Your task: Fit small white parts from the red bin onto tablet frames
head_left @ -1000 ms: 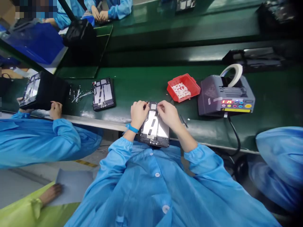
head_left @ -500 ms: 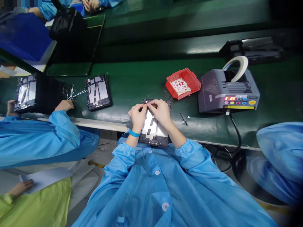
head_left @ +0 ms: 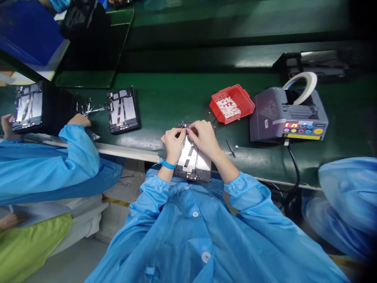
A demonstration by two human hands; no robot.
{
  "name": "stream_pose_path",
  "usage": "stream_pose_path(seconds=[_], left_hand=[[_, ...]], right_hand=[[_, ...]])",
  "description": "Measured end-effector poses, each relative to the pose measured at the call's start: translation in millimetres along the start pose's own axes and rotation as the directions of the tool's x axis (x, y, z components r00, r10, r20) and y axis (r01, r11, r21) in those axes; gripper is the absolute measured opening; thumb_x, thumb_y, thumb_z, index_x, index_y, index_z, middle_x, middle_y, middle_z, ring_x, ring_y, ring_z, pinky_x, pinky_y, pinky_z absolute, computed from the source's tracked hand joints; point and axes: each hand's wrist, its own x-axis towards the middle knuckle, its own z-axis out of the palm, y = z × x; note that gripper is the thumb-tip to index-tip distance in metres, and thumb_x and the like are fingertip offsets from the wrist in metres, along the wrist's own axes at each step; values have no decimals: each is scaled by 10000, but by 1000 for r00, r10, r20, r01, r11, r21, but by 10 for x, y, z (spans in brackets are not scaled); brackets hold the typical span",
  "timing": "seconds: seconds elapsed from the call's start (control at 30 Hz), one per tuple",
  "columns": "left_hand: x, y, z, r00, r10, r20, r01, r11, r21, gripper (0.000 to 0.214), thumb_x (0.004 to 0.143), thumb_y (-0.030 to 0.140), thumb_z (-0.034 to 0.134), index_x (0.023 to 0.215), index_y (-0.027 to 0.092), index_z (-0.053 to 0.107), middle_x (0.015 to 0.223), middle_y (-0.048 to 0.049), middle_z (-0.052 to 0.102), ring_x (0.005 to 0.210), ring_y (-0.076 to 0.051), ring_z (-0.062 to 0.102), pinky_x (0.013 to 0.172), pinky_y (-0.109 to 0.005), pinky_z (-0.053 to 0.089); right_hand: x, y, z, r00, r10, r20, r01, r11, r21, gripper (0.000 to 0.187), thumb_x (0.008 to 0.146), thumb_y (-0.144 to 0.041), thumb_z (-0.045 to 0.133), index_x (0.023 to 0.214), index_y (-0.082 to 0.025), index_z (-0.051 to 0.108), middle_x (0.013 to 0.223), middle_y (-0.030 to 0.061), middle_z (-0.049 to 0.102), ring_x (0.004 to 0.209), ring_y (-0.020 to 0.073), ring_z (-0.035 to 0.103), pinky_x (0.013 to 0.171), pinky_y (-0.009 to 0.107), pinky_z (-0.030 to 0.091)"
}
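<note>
Working close together, the left hand (head_left: 173, 144) and right hand (head_left: 205, 138) bunch over the far end of the tablet (head_left: 198, 162), which sits at the bench's (head_left: 173, 98) near edge, red bin (head_left: 243, 103) beyond; honestly can't tell if either's gripping anything.

Black-and-silver device (head_left: 201, 160), green bench (head_left: 165, 102) (red tray (head_left: 242, 102), too)

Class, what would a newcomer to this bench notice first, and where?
Probably the red bin of small white pieces, on the green bench, left of the grey machine with its white tape roll and lit red digits. Next, at the bench's near edge, the left hand and right hand, close together over the far end of a black-and-silver device; anything between them is too small to tell.
</note>
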Motion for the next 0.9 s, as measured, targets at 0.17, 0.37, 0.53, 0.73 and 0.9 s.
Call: stream_pose_path(seconds=[0.17, 0.37, 0.53, 0.73, 0.9], left_hand=[[-9, 23, -1, 1000, 1, 13, -1, 1000, 19, 214, 1111, 253, 743, 906, 263, 807, 1047, -11, 860, 1180, -262, 712, 1124, -456, 415], [-25, 98, -26, 1000, 7, 26, -9, 998, 69, 185, 1096, 239, 768, 914, 262, 793, 1065, -13, 855, 1215, -279, 686, 1125, -473, 371], [-31, 109, -29, 1000, 12, 21, -14, 997, 72, 184, 1095, 236, 771, 913, 262, 782, 1079, -11, 860, 1215, -283, 680, 1123, -475, 359], [-27, 114, -32, 1000, -17, 27, 15, 998, 69, 186, 1099, 246, 768, 914, 258, 772, 1096, -10, 857, 1227, -283, 687, 1129, -462, 358], [-7, 139, -47, 999, -39, 37, 37, 997, 64, 210, 1103, 244, 759, 896, 272, 740, 1078, 28, 844, 1236, -251, 688, 1142, -442, 359]], right_hand=[[42, -2, 20, 998, -29, 64, 30, 999, -12, 150, 1133, -301, 524, 1065, -251, 648, 1055, 121, 756, 1052, 337, 626, 1000, 478, 469], [137, 16, -73, 985, -107, 138, 124, 985, -120, 191, 1116, -267, 498, 979, -245, 628, 1011, 152, 735, 1047, 362, 604, 1000, 508, 459], [201, -32, -61, 974, -133, 183, 164, 972, -168, 170, 1101, -236, 517, 964, -231, 618, 997, 151, 720, 1013, 345, 600, 1015, 509, 449], [393, 100, -353, 988, -56, 143, 99, 945, -312, 128, 1047, -177, 554, 974, -180, 660, 988, 178, 715, 1011, 347, 615, 1013, 519, 439], [676, 550, -911, 952, 264, -152, -304, 786, -538, 300, 1090, -171, 480, 1250, -56, 706, 1147, 242, 740, 1114, 383, 629, 1089, 581, 379]])
